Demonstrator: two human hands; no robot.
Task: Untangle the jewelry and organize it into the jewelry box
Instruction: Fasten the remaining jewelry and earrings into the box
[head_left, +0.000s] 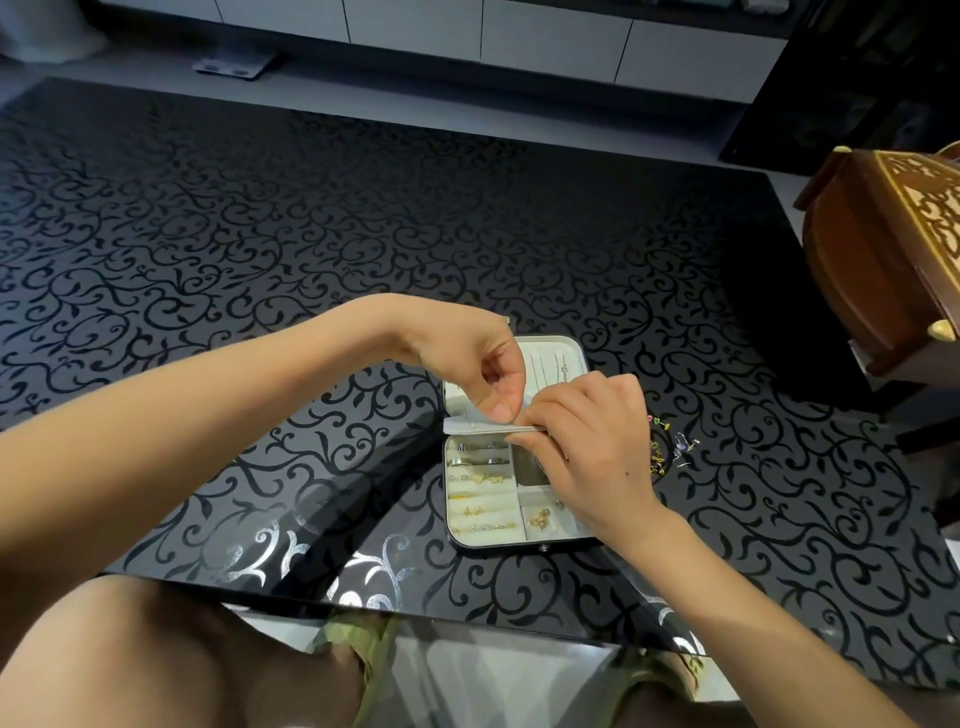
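Sitting open on the black scroll-patterned desk (260, 234), near its front edge, the jewelry box (451, 499) shows gold pieces (485, 527) in its left compartments; its right side is hidden under the right grip (587, 452). Both grips pinch the white flap (467, 427) across the box's middle, the left grip (488, 374) from above. Anything finer between the fingertips cannot be made out. Loose jewelry (662, 457) lies just right of the box, partly hidden by the right hand. A wooden chest (872, 270) is cut off at the right.

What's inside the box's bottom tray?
Rings in the upper-left rolls, gold earrings on the lower-left rows, gold pieces in the lower-right compartment. The right hand covers the tray's right side; contents there can't be seen.
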